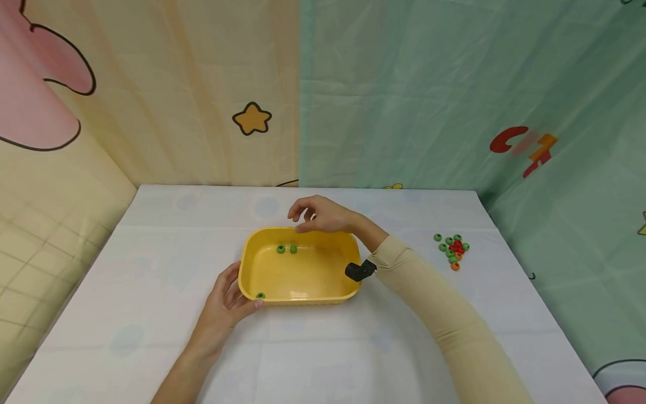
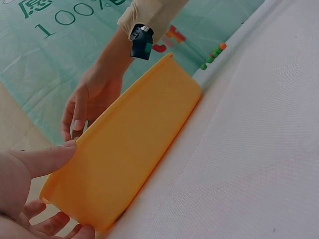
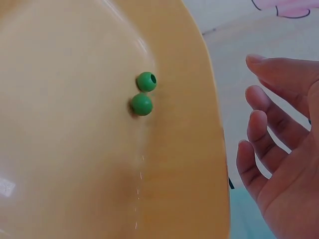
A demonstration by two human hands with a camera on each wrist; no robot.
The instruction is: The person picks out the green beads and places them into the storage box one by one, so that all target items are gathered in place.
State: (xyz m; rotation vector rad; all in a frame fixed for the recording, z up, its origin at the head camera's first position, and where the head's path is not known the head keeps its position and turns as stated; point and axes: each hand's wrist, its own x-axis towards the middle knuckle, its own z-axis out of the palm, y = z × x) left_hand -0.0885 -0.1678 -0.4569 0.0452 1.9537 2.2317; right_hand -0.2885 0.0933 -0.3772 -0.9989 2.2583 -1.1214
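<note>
A yellow plastic tub [image 1: 308, 275] stands on the white-covered table. Two green beads [image 1: 287, 249] lie side by side toward its far wall, and another green bead [image 1: 260, 295] is at its near left corner. My left hand [image 1: 225, 303] grips that corner, its thumb on the rim and fingers around the side, as the left wrist view shows. Over the far rim hovers my right hand [image 1: 325, 215], fingers loosely bent and apart. In the right wrist view a tiny dark green patch shows at the right hand's edge; I cannot tell what it is.
A loose cluster of green, red and orange beads [image 1: 456, 247] lies on the table [image 1: 414, 331] to the right of the tub. Printed curtains [image 1: 383, 112] hang behind and beside the table. A black camera [image 1: 360, 271] sits on the right wrist, over the tub's right rim.
</note>
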